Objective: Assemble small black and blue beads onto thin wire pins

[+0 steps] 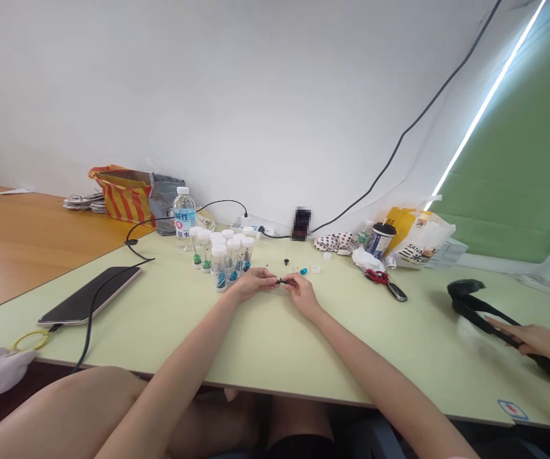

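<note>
Just above the table, my left hand [254, 284] and my right hand [301, 293] meet fingertip to fingertip, both pinching a small black piece [281, 281] between them. Its exact kind is too small to make out. Close behind the hands lie a small black cap-like part [286, 261] and a blue bead-like part [304, 271]. Left of my left hand, several clear tubes [220, 268] with white caps stand upright in a cluster. Blue pieces show inside most of them, green ones in the tubes [197, 250] at the left.
A phone [90, 296] with a cable lies on the left, near a water bottle [184, 217]. Red-handled scissors [377, 276], a folding knife-like tool [397, 292], a cup [380, 240] and bags stand or lie right. Another person's hand [538, 341] holds a black headband-like object [480, 312].
</note>
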Available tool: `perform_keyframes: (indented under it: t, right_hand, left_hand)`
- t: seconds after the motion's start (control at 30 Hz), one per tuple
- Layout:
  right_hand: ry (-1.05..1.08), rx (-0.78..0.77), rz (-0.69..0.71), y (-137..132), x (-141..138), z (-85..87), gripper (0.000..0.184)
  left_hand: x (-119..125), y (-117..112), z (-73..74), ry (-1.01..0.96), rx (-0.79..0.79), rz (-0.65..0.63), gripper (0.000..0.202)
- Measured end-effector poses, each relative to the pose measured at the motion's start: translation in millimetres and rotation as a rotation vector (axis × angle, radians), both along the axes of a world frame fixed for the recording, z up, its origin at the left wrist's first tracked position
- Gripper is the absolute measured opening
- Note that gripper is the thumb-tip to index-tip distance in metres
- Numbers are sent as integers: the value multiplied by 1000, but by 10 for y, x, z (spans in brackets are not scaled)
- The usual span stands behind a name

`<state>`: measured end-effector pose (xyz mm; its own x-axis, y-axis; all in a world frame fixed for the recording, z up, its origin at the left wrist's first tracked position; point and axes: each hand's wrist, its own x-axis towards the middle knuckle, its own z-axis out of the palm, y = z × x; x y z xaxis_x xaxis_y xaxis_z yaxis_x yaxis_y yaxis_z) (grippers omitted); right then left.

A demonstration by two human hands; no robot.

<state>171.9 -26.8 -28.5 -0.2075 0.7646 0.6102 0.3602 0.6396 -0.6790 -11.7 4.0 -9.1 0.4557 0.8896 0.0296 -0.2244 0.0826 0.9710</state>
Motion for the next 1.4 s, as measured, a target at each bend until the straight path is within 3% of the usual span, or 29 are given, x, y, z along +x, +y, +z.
perform_keyframes:
  t: [0.73,1.17,1.4]
  right_hand:
    - [-16,65,-8,-16,-14,-9,14]
    - [267,-319,85,-44,-83,7,26]
    - [312,-381,73,-26,-84,12,33]
  left_hand:
    - [7,-23,21,0,-1,-4,28]
    - [7,-7,-4,-28,6,-13,27]
    - [1,-15,3,-27,4,-30,27]
